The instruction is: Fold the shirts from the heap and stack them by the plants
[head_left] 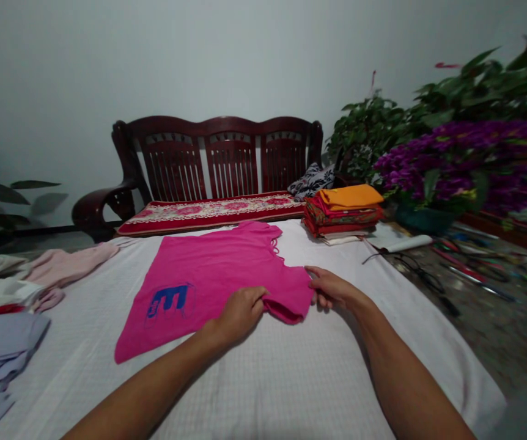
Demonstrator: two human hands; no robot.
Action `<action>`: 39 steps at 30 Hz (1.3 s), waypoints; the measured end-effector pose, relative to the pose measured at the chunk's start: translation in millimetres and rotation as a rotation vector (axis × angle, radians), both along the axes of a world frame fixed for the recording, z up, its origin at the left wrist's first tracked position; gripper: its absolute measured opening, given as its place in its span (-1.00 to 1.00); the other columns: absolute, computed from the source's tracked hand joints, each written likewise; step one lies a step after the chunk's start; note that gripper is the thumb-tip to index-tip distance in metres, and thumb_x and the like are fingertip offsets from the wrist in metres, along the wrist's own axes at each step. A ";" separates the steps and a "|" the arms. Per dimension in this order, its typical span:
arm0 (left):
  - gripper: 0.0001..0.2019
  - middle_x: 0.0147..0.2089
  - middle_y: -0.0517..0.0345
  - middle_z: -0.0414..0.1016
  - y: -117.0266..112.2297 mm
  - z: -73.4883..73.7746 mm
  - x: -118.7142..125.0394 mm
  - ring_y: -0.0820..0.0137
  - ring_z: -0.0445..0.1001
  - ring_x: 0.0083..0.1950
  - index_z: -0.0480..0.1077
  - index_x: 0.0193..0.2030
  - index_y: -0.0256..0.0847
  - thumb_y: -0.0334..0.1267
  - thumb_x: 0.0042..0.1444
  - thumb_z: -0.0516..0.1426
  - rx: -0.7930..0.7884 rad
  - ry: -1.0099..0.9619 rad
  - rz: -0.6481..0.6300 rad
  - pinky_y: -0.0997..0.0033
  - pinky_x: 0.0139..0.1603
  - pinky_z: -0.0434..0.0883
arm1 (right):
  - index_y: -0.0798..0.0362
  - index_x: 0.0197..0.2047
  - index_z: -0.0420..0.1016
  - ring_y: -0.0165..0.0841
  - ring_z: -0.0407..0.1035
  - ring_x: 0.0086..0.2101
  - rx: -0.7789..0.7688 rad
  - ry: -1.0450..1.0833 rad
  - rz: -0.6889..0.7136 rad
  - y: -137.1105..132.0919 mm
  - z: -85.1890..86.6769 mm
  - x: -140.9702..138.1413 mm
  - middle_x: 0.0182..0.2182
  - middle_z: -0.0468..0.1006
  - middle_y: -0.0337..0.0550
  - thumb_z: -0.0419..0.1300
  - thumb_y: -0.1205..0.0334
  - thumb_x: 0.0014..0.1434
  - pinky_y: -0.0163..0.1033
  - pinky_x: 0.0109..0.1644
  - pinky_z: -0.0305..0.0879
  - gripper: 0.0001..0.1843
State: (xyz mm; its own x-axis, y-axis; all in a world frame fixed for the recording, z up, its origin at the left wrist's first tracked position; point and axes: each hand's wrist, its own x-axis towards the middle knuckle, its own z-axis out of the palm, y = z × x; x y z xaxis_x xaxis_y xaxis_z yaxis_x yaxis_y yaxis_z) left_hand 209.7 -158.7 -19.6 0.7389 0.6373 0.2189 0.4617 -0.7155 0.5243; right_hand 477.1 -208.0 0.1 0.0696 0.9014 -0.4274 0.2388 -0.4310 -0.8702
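A bright pink T-shirt (217,263) lies spread on the white cloth (263,379), its collar side toward the right and its hem toward the left. Blue printed lettering shows near the lower left of the shirt. My left hand (244,311) is closed on the near edge, pinching the fabric by the underarm of the near sleeve. At the sleeve's outer corner, my right hand (330,287) grips the fabric between thumb and fingers. The sleeve opening gapes slightly between both hands.
A folded clothes stack (343,214) stands at the back right. Loose garments (2,342) lie at the left. Behind is a wooden bench (227,159) with a red floral cushion. Purple flowers (465,159) and scattered cables (423,275) are on the right.
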 end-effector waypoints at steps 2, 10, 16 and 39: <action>-0.74 -0.19 0.09 0.61 0.7 5.1 0.1 0.31 0.53 -0.17 0.49 -0.15 -0.18 -0.46 0.19 0.01 -0.038 0.015 0.006 0.34 -0.14 0.38 | 0.06 0.43 -0.03 -0.43 0.29 -0.73 -0.010 -0.102 -0.025 2.1 -7.0 4.0 -0.64 0.51 -0.30 0.06 0.30 0.18 -0.47 -0.69 0.09 -0.24; -0.44 0.19 -0.03 0.41 -30.7 6.1 0.6 0.14 0.33 0.20 0.30 0.22 -0.11 -0.46 0.03 0.15 0.339 -0.052 -0.155 0.07 0.20 0.29 | 0.08 0.22 0.43 -0.12 0.48 0.00 0.278 -0.873 -0.188 11.9 -15.1 -0.8 0.02 0.60 0.10 -0.05 -0.06 0.36 -0.14 -0.01 0.35 -0.45; -0.82 0.00 0.02 0.46 -39.8 0.8 7.2 0.22 0.37 0.02 0.39 0.01 -0.12 -0.30 0.29 0.13 0.576 0.006 -0.220 0.15 0.06 0.31 | 0.00 0.30 0.36 -0.17 0.46 0.03 0.291 -0.931 -0.196 20.3 -14.3 -12.8 0.06 0.59 -0.02 -0.01 -0.08 0.35 -0.18 0.03 0.31 -0.43; -0.84 -0.15 0.08 0.52 -41.1 -5.7 4.9 0.36 0.46 -0.10 0.39 -0.08 -0.16 -0.42 0.30 0.03 0.106 -0.255 -0.326 0.34 -0.05 0.39 | 0.00 0.07 0.54 -0.30 0.45 -0.11 0.476 -0.910 -0.192 19.8 -25.2 -3.0 -0.05 0.57 -0.09 0.11 0.06 0.29 -0.27 -0.06 0.27 -0.63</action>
State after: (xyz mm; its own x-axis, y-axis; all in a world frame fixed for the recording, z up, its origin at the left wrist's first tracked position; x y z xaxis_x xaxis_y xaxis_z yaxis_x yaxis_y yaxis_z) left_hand 214.6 -199.8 -25.3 0.8116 0.3434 0.4726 0.0673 -0.8585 0.5084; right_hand 474.1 -188.2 -25.1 0.3466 0.9027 0.2551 0.8533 -0.1905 -0.4853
